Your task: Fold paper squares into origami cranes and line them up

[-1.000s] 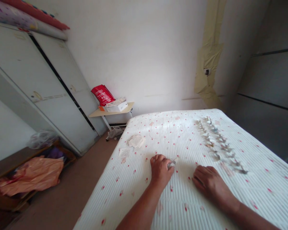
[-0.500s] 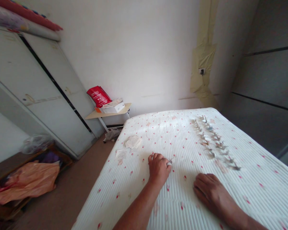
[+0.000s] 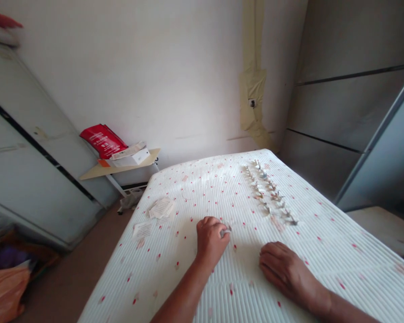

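Observation:
My left hand (image 3: 211, 240) is closed, pinching a small grey-white folded paper crane (image 3: 226, 231) just above the bed; the fingers partly hide it. To its right, my right hand (image 3: 286, 271) lies palm down on the white quilted sheet (image 3: 239, 287), fingers loosely bent and nothing visible in them. Beyond the right hand, several small folded paper cranes (image 3: 263, 176) stand in rows. Left of my left hand lie a pile of printed paper squares (image 3: 162, 208) and a separate printed square (image 3: 142, 230).
A small side table (image 3: 87, 172) by the far left of the bed holds a red bag (image 3: 103, 141) and a white box (image 3: 139, 157). Grey cabinets (image 3: 30, 148) line the left; a large grey wardrobe (image 3: 326, 107) stands at right. An orange bag (image 3: 6, 291) sits low at left.
The view has turned to the right, so the room and bed appear shifted left. My left hand still pinches the crane, which has tilted slightly. My right hand stays on the bed.

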Demonstrator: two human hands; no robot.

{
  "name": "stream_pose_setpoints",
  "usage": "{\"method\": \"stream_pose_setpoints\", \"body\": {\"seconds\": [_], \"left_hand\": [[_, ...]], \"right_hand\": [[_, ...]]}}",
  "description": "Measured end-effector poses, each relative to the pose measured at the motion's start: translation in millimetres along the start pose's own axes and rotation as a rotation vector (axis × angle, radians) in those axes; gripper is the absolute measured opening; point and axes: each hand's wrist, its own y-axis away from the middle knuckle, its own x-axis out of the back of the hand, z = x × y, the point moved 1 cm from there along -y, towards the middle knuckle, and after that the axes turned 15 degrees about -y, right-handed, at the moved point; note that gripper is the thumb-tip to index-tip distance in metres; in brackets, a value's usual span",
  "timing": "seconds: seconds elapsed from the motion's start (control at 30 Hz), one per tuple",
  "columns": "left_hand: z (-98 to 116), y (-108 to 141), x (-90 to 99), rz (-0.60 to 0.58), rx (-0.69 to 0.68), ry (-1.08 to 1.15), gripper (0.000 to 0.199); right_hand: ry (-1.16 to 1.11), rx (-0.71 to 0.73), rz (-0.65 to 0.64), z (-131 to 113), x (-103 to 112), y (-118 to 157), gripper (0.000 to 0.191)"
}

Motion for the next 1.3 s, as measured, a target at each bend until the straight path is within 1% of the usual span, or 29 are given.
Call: {"method": "stream_pose_setpoints", "body": {"seconds": [0.1,0.17,0.27,0.37,0.43,0.5,0.6,0.73,0.9,1.1,1.3], "left_hand": [[20.1,-3.5,-1.2,-0.012,-0.052,0.055,0.005],[33.5,-6.0,-3.0,-0.017,-0.095,0.095,0.004],[51.0,-11.8,-9.3,-0.024,-0.134,0.128,0.005],[66.5,-20.5,-18.1,-0.016,-0.170,0.128,0.003],[76.6,-26.7,-23.1,-0.024,-0.201,0.125,0.003],[86.0,-32.2,-26.4,-0.039,-0.216,0.112,0.004],[98.1,-37.7,-29.0,-0.066,-0.243,0.073,0.006],[107.2,-40.4,-33.0,-0.075,-0.264,0.029,0.007],[108.9,-40.7,-39.6,-0.037,-0.291,-0.012,0.008],[109.5,-40.5,-42.4,-0.023,-0.313,-0.032,0.007],[111.0,-39.9,-43.6,-0.027,-0.312,-0.030,0.007]], "right_hand": [[-0.008,0.047,0.103,4.1,15.8,6.3,0.023],[0.001,0.041,0.233,12.3,31.4,10.2,0.020],[0.014,-0.084,0.427,32.5,60.8,14.8,0.014],[0.055,-0.200,0.683,57.5,91.0,20.3,0.017],[0.065,-0.267,0.788,73.4,106.5,24.8,0.020],[0.066,-0.341,0.856,85.6,116.3,29.8,0.022],[0.068,-0.391,0.888,95.2,120.3,36.1,0.023],[0.052,-0.395,0.880,100.0,113.7,41.7,0.024],[0.063,-0.395,0.833,106.1,105.4,45.1,0.025],[-0.004,-0.428,0.760,113.6,97.9,46.1,0.024],[-0.084,-0.514,0.777,118.7,93.6,46.7,0.024]]}}
